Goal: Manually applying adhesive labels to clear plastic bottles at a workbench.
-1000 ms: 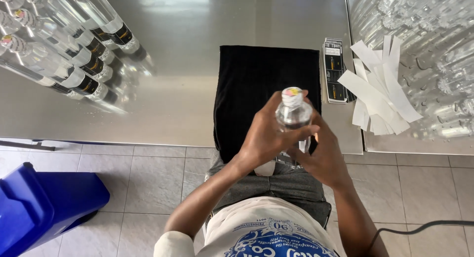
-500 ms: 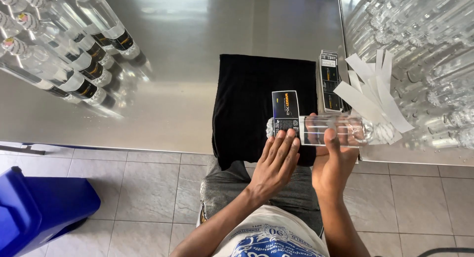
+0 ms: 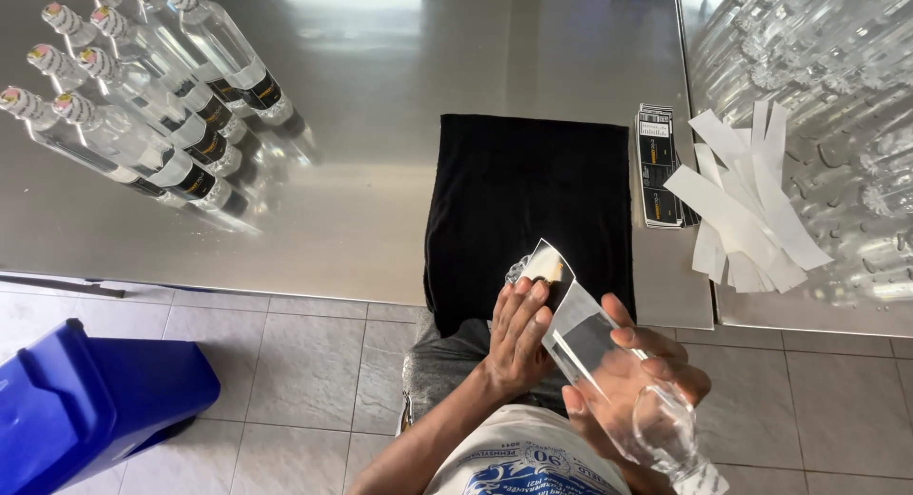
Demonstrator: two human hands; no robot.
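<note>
A clear glass bottle lies tilted in my hands over my lap, base toward the table, neck toward me. My right hand grips its body from below. My left hand presses its fingers on a dark label at the bottle's base end; the label curls up, showing its pale back. A black cloth lies on the steel table just beyond.
Several labelled clear bottles lie in rows at the table's left back. A stack of dark labels and white backing strips sit right of the cloth. Unlabelled bottles fill the right. A blue bin stands on the tiled floor.
The bottle went from upright to flat on the cloth edge, then was lifted off and tilted toward my lap. The label now wraps the base end under my left fingers.
</note>
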